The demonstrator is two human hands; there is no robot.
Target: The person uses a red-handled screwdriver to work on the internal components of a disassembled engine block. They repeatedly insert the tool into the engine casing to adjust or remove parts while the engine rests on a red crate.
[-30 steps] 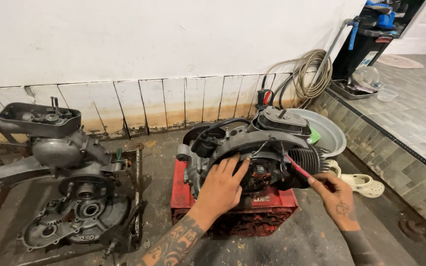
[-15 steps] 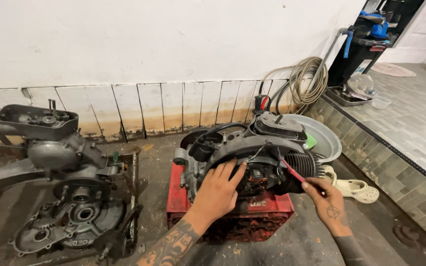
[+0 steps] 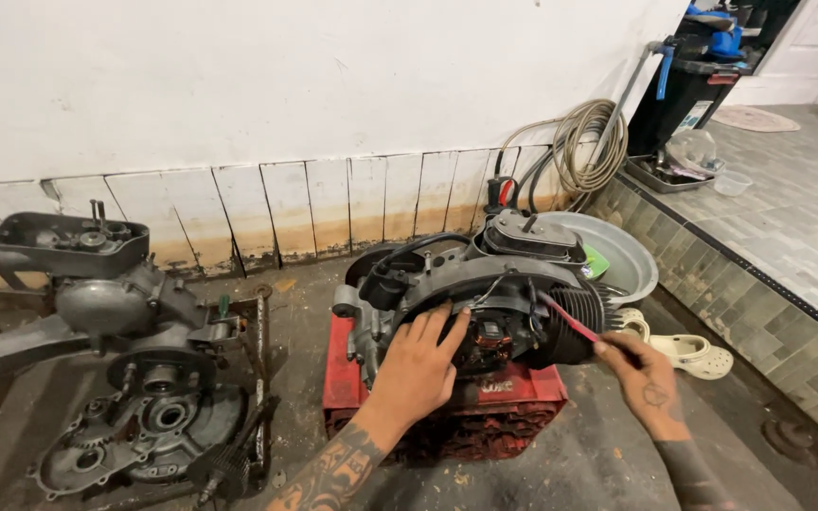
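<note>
A white wall (image 3: 286, 85) with stained tiles backs a grimy floor (image 3: 617, 454). Left lies a stripped engine case (image 3: 125, 378), its gears bare. In the middle an engine (image 3: 485, 293) sits on a red crate (image 3: 485, 407); what the crate holds cannot be told. Behind it a grey basin (image 3: 627, 255) holds something green, beside a coiled hose (image 3: 589, 151) and a pale clog (image 3: 693, 352). A clear tub (image 3: 731, 183) on the raised tiles looks empty.

The left hand (image 3: 418, 364) lies spread, fingers flat against the engine's open side, steadying it. The right hand (image 3: 641, 378) pinches a red screwdriver (image 3: 570, 320), its tip out of sight among the wiring at the coil plate.

This looks like work on the ignition parts; it calls for a firm brace and a well-seated tip.
</note>
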